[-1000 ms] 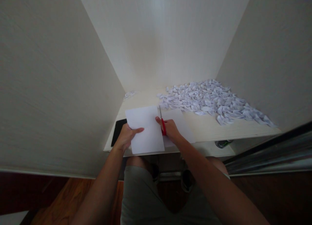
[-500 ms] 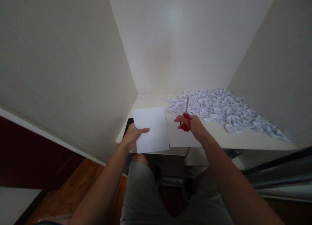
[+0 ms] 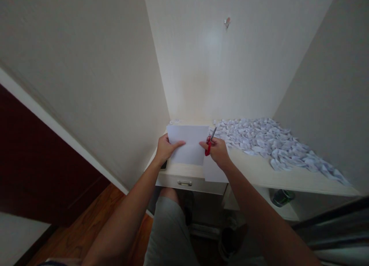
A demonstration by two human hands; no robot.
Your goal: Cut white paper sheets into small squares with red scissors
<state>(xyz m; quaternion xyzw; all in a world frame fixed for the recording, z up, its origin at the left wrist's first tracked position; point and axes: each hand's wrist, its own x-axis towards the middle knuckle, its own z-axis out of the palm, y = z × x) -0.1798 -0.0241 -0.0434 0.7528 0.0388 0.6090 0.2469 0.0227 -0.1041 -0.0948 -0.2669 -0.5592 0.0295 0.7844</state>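
A white sheet of paper (image 3: 188, 148) is held up, tilted, over the desk between both hands. My left hand (image 3: 165, 148) grips its left edge, thumb on the near face and fingers behind. My right hand (image 3: 217, 150) pinches the right edge with the thumb while red-handled scissors (image 3: 208, 145) hang on its fingers, blades pointing up and away. Another white sheet (image 3: 215, 172) lies on the desk under my right hand and overhangs the front edge. To the right spreads a large heap of cut paper pieces (image 3: 256, 135).
The white desktop (image 3: 253, 166) sits between side panels and a back wall. Below its front edge is a drawer with a metal handle (image 3: 184, 183). A dark can (image 3: 282, 197) stands on the lower right shelf. Part of a black object (image 3: 164, 165) shows by my left wrist.
My right hand has moved left and taken the sheet's right edge, with the scissors still on its fingers. The sheet is now raised and tilted. The camera view has shifted up.
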